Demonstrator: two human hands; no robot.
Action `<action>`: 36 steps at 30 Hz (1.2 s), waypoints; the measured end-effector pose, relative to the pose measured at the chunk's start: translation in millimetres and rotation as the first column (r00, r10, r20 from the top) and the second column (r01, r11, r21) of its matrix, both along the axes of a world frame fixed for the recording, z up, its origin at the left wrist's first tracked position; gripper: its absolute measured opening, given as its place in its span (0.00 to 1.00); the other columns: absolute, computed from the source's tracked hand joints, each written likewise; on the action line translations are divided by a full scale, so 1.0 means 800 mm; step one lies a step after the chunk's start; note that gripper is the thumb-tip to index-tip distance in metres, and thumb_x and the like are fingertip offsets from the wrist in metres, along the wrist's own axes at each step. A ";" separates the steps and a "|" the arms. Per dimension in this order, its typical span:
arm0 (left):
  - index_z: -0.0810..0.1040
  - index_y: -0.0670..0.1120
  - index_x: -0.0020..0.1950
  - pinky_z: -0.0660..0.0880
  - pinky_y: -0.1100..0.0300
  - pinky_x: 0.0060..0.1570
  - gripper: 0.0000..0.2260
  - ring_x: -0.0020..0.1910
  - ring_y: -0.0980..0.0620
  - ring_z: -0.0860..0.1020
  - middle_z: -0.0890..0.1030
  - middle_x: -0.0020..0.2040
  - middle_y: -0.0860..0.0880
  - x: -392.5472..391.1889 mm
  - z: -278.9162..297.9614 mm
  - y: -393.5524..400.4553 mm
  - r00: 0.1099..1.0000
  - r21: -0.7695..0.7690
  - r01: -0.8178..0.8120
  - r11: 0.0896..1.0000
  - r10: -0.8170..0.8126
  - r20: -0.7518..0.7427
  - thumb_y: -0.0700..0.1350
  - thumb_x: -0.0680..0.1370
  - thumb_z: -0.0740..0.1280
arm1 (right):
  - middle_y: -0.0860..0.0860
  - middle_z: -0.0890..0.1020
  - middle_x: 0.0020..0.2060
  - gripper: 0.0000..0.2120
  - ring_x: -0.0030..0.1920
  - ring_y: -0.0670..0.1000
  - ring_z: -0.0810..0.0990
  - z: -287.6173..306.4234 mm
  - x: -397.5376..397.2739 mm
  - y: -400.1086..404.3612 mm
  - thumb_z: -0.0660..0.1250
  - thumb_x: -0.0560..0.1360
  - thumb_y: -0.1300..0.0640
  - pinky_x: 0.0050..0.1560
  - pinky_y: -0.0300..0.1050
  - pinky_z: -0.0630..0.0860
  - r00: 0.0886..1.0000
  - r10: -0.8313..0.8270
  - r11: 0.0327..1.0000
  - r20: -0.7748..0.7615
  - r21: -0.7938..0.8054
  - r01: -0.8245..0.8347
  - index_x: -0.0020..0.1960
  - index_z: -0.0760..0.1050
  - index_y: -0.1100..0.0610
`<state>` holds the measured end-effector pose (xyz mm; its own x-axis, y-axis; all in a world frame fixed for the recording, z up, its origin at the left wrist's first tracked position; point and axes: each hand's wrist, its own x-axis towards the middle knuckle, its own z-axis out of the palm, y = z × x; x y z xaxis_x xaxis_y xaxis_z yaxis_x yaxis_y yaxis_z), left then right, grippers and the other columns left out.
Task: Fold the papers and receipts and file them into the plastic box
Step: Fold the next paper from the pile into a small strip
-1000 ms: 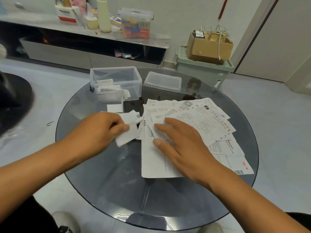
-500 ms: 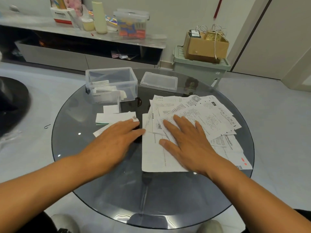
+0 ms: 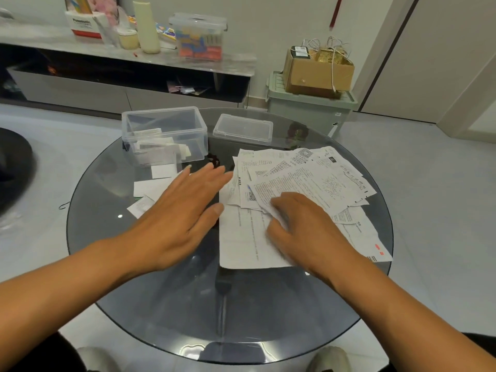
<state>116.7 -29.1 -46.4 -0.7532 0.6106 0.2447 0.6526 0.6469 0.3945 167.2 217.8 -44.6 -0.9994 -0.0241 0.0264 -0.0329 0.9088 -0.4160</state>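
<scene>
On the round glass table [image 3: 161, 304], a loose pile of papers [image 3: 308, 183] and receipts covers the right half, its sheets overlapping at mixed angles. One long sheet [image 3: 241, 242] lies lowest and reaches nearest the person. The right hand [image 3: 308, 229] rests on this pile with its fingers curled, gathering the near edge of a printed sheet; the paper bunches under the fingertips. The left hand [image 3: 182, 216] lies flat with fingers straight and together, grasping nothing, palm down above the glass between the pile and a few small slips [image 3: 150, 186]; its fingertips reach the pile's left edge. Whether the palm touches the glass cannot be told.

The small slips lie left of the left hand, partly hidden beneath it, with one square slip [image 3: 163, 170] just in front of the plastic box [image 3: 165, 135]. The box stands open at the far left of the table, with folded papers standing in its left half. Its lid [image 3: 243, 128] lies flat just to the right of it, apart from the pile.

Beyond the table, a low cabinet [image 3: 120, 76] carries a tall cream bottle [image 3: 147, 25] and a clear tub [image 3: 198, 36] with coloured contents. A green bin [image 3: 308, 108] carries a cardboard box [image 3: 318, 69]. Two shoes show under the table's near edge.
</scene>
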 end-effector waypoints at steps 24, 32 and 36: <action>0.78 0.58 0.59 0.76 0.70 0.45 0.13 0.50 0.64 0.82 0.84 0.51 0.64 0.011 0.005 0.037 0.855 0.418 -0.101 0.903 -0.136 0.500 0.49 0.76 0.73 | 0.36 0.86 0.53 0.10 0.54 0.40 0.85 0.037 0.021 0.042 0.73 0.79 0.53 0.59 0.41 0.80 0.945 0.183 0.800 0.270 -0.600 0.017 0.57 0.82 0.40; 0.53 0.70 0.76 0.81 0.58 0.51 0.41 0.52 0.63 0.82 0.83 0.52 0.64 0.004 -0.007 0.058 0.892 0.322 -0.125 0.938 -0.036 0.450 0.51 0.75 0.76 | 0.38 0.86 0.50 0.05 0.48 0.43 0.86 0.026 0.005 0.043 0.74 0.78 0.49 0.55 0.48 0.83 0.945 -0.153 0.820 0.289 -0.497 0.284 0.51 0.81 0.40; 0.45 0.73 0.76 0.81 0.53 0.46 0.44 0.44 0.57 0.81 0.80 0.45 0.57 -0.004 -0.011 0.068 0.922 0.247 -0.174 0.953 0.070 0.380 0.58 0.74 0.75 | 0.39 0.84 0.52 0.17 0.52 0.46 0.84 0.022 0.004 0.039 0.74 0.75 0.45 0.56 0.54 0.82 0.927 -0.299 0.841 0.225 -0.396 0.367 0.62 0.76 0.43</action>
